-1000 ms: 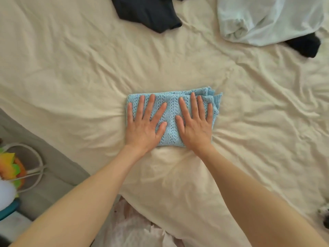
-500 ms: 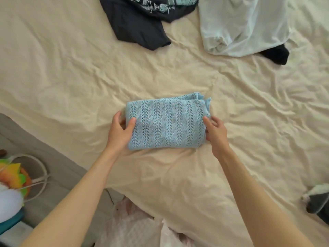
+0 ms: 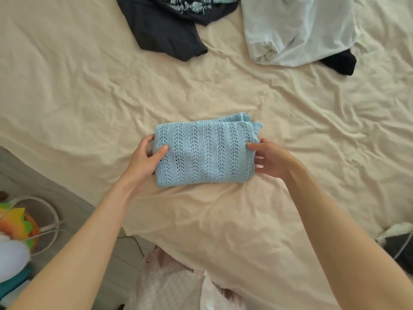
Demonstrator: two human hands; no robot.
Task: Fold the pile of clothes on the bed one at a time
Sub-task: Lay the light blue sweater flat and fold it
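A light blue knitted garment (image 3: 205, 153), already folded into a neat rectangle, lay near the middle of the bed (image 3: 78, 104) on its wrinkled cream sheet. The person's left hand (image 3: 143, 159) had the left edge in its grip, thumb on top of the knit and fingers curled round the side. The right hand (image 3: 270, 159) took the right edge the same way, thumb over the top and fingers tucked beneath, so both grips were clamped on the folded piece. Whether it was lifted clear of the sheet or just resting there, I could not tell.

Farther up the bed, well apart from the hands, the unfolded clothes waited: a dark navy garment (image 3: 165, 34) with a patterned piece (image 3: 194, 5) lying over its upper part, and to the right a crumpled pale blue garment (image 3: 297, 30) with a black item (image 3: 339, 62) showing from under its lower right corner.

On the floor to the left sat a wire basket (image 3: 44, 220) holding something brightly coloured.
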